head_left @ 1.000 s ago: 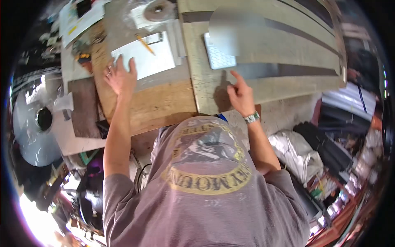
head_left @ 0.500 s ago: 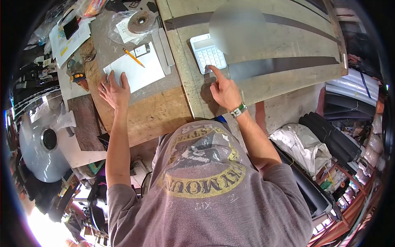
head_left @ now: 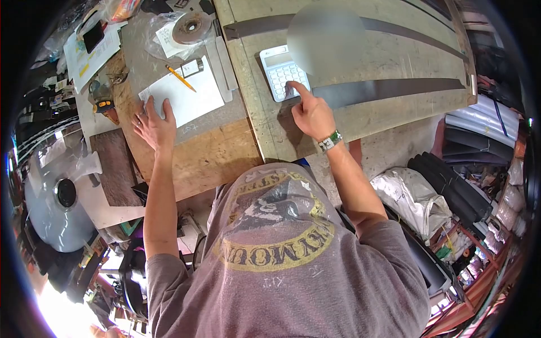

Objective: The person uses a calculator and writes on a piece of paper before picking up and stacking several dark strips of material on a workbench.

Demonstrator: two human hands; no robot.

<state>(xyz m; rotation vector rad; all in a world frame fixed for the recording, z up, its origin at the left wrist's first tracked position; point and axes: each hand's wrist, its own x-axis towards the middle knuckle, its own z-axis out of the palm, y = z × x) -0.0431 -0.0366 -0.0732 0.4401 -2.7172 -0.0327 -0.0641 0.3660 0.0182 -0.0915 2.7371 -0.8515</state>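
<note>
Nearest: brown-grey knit shirt [head_left: 315, 281], yellow arched lettering. Left hand [head_left: 155, 127] released, palm down, fingers spread, fingertips on the left corner of the white paper [head_left: 200, 104]. Right hand [head_left: 314, 116] released, index finger extended onto the lower keys of the calculator [head_left: 277, 69], other fingers curled in; linked metal watch [head_left: 329, 141] at the wrist.

Table [head_left: 214, 152]: worn, stained wood along the near edge, bare between edge and paper. Calculator: pale, smooth, rounded rectangle, lying flat just right of the board seam. Yellow pencil [head_left: 180, 78] slants across the paper's top, beside a small dark-framed rectangle [head_left: 191, 68].

Right board: 2 dark flat strips, lower strip [head_left: 394, 90] and upper strip [head_left: 265, 26], with bare surface between them; a blurred patch hides part of it. Open wood also lies below the lower strip, to the board edge.

Farther: disc-shaped roll [head_left: 181, 32] amid crinkled clear plastic; black phone [head_left: 93, 37] on papers at upper left.
</note>
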